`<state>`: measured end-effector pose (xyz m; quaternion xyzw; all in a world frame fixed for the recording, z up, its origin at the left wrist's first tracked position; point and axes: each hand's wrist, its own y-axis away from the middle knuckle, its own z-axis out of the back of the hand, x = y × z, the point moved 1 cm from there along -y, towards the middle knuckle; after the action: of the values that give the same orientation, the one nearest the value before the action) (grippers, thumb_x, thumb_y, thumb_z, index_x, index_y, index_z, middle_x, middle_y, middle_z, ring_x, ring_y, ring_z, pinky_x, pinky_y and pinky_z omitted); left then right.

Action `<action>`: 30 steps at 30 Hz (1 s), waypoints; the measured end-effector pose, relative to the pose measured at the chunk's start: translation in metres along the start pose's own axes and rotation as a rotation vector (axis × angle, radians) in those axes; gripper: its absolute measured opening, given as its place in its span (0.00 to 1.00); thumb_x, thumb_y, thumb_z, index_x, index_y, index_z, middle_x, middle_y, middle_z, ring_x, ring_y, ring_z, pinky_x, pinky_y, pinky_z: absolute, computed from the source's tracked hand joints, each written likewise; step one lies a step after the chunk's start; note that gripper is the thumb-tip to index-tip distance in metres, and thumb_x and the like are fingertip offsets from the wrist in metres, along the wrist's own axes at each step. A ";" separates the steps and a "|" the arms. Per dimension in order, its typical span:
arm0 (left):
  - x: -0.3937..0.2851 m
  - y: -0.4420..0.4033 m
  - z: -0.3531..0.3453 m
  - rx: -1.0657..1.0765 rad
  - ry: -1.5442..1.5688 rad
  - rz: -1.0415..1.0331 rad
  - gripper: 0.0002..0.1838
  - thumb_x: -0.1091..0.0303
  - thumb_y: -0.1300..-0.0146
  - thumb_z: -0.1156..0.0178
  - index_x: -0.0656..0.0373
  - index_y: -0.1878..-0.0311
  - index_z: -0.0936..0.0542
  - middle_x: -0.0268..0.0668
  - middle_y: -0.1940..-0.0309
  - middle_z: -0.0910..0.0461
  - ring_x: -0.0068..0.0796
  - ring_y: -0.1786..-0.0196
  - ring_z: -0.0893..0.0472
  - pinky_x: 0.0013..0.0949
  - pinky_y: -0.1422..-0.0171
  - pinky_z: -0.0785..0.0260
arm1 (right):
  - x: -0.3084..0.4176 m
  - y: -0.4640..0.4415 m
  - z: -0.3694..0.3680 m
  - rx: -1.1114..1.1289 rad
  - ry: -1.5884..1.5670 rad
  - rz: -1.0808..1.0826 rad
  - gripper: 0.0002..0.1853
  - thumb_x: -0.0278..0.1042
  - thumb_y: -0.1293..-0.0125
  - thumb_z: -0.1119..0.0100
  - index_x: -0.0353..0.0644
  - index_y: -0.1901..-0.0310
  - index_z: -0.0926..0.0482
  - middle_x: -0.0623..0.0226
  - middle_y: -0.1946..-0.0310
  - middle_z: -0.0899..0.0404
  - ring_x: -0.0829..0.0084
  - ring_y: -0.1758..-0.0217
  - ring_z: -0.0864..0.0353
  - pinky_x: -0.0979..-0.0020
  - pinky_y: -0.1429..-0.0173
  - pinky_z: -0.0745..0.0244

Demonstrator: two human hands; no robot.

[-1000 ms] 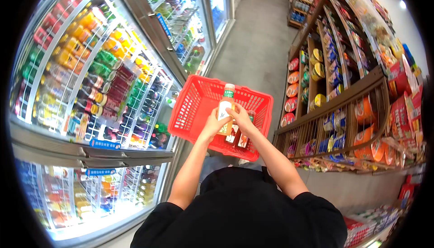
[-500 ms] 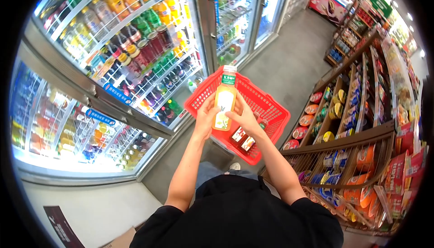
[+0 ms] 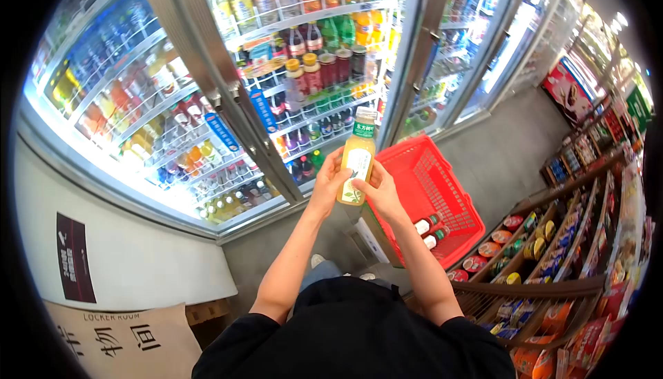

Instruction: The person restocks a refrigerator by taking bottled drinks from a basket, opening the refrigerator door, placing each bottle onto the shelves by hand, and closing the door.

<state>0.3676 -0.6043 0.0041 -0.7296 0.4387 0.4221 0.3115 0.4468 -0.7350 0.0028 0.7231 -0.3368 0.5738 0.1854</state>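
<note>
A bottle of yellowish drink (image 3: 358,161) with a green neck label is held upright between both hands, its label facing up at me. My left hand (image 3: 329,184) wraps its left side, and my right hand (image 3: 378,189) grips the right side, thumb across the label. Just right of the hands is a red plastic basket (image 3: 452,196). Inside it, two dark bottles with white labels (image 3: 429,232) lie partly behind my right forearm.
Glass-door drink coolers (image 3: 242,96) line the left and front. Snack shelves (image 3: 539,275) with cup noodles stand on the right. A cardboard panel with printed characters (image 3: 131,344) is at lower left, near a white wall (image 3: 159,255). A red freezer (image 3: 570,89) stands farther back.
The view has turned left, so the basket and shelves now appear farther right. The bottle, still in both hands, is no longer over the basket but at its left side.
</note>
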 end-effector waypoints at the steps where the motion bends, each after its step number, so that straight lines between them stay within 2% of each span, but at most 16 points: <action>1: -0.008 0.001 0.010 -0.011 -0.028 0.004 0.33 0.70 0.33 0.40 0.61 0.26 0.38 0.42 0.36 0.27 0.32 0.35 0.26 0.36 0.30 0.35 | -0.003 -0.008 -0.010 0.029 -0.030 -0.007 0.36 0.25 0.38 0.32 0.33 0.30 0.37 0.59 0.37 0.26 0.69 0.35 0.26 0.67 0.32 0.31; 5: -0.054 0.001 0.052 -0.038 -0.205 -0.025 0.34 0.65 0.31 0.39 0.58 0.25 0.38 0.42 0.35 0.28 0.32 0.33 0.28 0.38 0.29 0.37 | -0.009 -0.045 -0.053 0.072 -0.094 -0.030 0.35 0.23 0.39 0.34 0.33 0.30 0.37 0.60 0.39 0.24 0.70 0.36 0.24 0.68 0.33 0.30; 7: -0.069 -0.003 0.080 -0.065 -0.213 -0.096 0.29 0.63 0.29 0.41 0.56 0.27 0.35 0.40 0.38 0.26 0.30 0.36 0.27 0.35 0.31 0.36 | -0.008 -0.063 -0.078 0.102 -0.097 -0.021 0.33 0.23 0.38 0.35 0.33 0.31 0.36 0.61 0.41 0.23 0.72 0.38 0.23 0.68 0.34 0.29; 11: -0.102 -0.013 0.136 -0.197 -0.244 -0.161 0.25 0.63 0.28 0.43 0.57 0.30 0.30 0.38 0.41 0.25 0.25 0.40 0.27 0.31 0.33 0.37 | -0.009 -0.099 -0.126 0.141 -0.178 -0.017 0.31 0.23 0.36 0.36 0.34 0.32 0.34 0.62 0.43 0.21 0.72 0.41 0.21 0.70 0.38 0.26; 13: -0.127 -0.015 0.149 -0.290 -0.361 -0.197 0.24 0.60 0.27 0.45 0.56 0.31 0.30 0.37 0.41 0.25 0.26 0.40 0.25 0.32 0.36 0.34 | -0.013 -0.116 -0.145 0.162 -0.226 0.000 0.30 0.23 0.36 0.37 0.34 0.32 0.34 0.62 0.43 0.21 0.73 0.43 0.20 0.70 0.39 0.26; 17: -0.156 -0.028 0.191 -0.496 -0.381 -0.298 0.23 0.62 0.29 0.41 0.56 0.33 0.28 0.36 0.44 0.24 0.25 0.44 0.24 0.31 0.39 0.32 | -0.016 -0.140 -0.175 0.202 -0.247 0.020 0.31 0.22 0.35 0.37 0.34 0.31 0.35 0.62 0.42 0.21 0.73 0.42 0.20 0.71 0.39 0.26; 19: -0.163 -0.039 0.218 -0.568 -0.430 -0.328 0.23 0.61 0.29 0.40 0.56 0.34 0.28 0.34 0.47 0.24 0.23 0.47 0.24 0.29 0.44 0.31 | -0.022 -0.150 -0.185 0.209 -0.226 0.024 0.32 0.22 0.35 0.37 0.34 0.31 0.36 0.62 0.42 0.21 0.74 0.42 0.21 0.71 0.38 0.26; 22: -0.163 -0.057 0.251 -0.681 -0.482 -0.351 0.21 0.59 0.30 0.39 0.58 0.39 0.24 0.34 0.52 0.22 0.23 0.51 0.24 0.28 0.46 0.32 | -0.024 -0.157 -0.203 0.243 -0.256 -0.033 0.32 0.21 0.35 0.38 0.34 0.30 0.36 0.62 0.42 0.22 0.74 0.42 0.21 0.71 0.37 0.26; 24: -0.158 -0.075 0.275 -0.722 -0.589 -0.281 0.23 0.51 0.32 0.37 0.61 0.46 0.19 0.39 0.58 0.18 0.24 0.56 0.22 0.29 0.48 0.32 | -0.021 -0.158 -0.215 0.228 -0.244 0.004 0.32 0.21 0.35 0.38 0.33 0.30 0.37 0.63 0.41 0.22 0.74 0.41 0.21 0.71 0.36 0.27; 25: -0.156 -0.080 0.276 -0.706 -0.628 -0.192 0.27 0.44 0.29 0.44 0.64 0.52 0.18 0.40 0.63 0.16 0.27 0.60 0.20 0.30 0.48 0.31 | -0.023 -0.160 -0.219 0.230 -0.240 0.013 0.32 0.21 0.35 0.38 0.33 0.30 0.37 0.63 0.41 0.22 0.74 0.41 0.21 0.71 0.36 0.27; 27: -0.157 -0.097 0.273 -0.676 -0.527 -0.184 0.33 0.39 0.27 0.49 0.67 0.56 0.18 0.39 0.66 0.17 0.30 0.60 0.20 0.32 0.48 0.31 | -0.027 -0.163 -0.224 0.235 -0.254 -0.032 0.33 0.20 0.35 0.38 0.33 0.29 0.37 0.63 0.41 0.22 0.74 0.41 0.21 0.71 0.36 0.27; 28: -0.159 -0.100 0.265 -0.639 -0.305 -0.177 0.35 0.38 0.26 0.54 0.67 0.63 0.19 0.38 0.69 0.18 0.30 0.61 0.20 0.33 0.50 0.31 | -0.028 -0.163 -0.226 0.223 -0.231 -0.036 0.33 0.21 0.35 0.38 0.34 0.29 0.37 0.63 0.41 0.22 0.74 0.41 0.21 0.70 0.36 0.27; 29: -0.160 -0.105 0.265 -0.628 -0.254 -0.140 0.33 0.39 0.25 0.55 0.63 0.68 0.21 0.36 0.72 0.21 0.29 0.64 0.21 0.31 0.53 0.32 | -0.029 -0.162 -0.228 0.215 -0.224 -0.027 0.33 0.21 0.35 0.38 0.34 0.29 0.37 0.63 0.41 0.22 0.74 0.41 0.21 0.70 0.36 0.27; 30: -0.150 -0.114 0.276 -0.590 -0.206 -0.156 0.32 0.40 0.25 0.56 0.61 0.69 0.22 0.35 0.73 0.23 0.28 0.66 0.23 0.30 0.55 0.33 | -0.029 -0.161 -0.230 0.203 -0.221 -0.025 0.33 0.21 0.36 0.38 0.34 0.30 0.37 0.64 0.43 0.21 0.74 0.43 0.21 0.70 0.37 0.27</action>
<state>0.3369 -0.2722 0.0228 -0.7734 0.2063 0.5774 0.1608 0.3940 -0.4628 0.0566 0.8010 -0.2863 0.5195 0.0805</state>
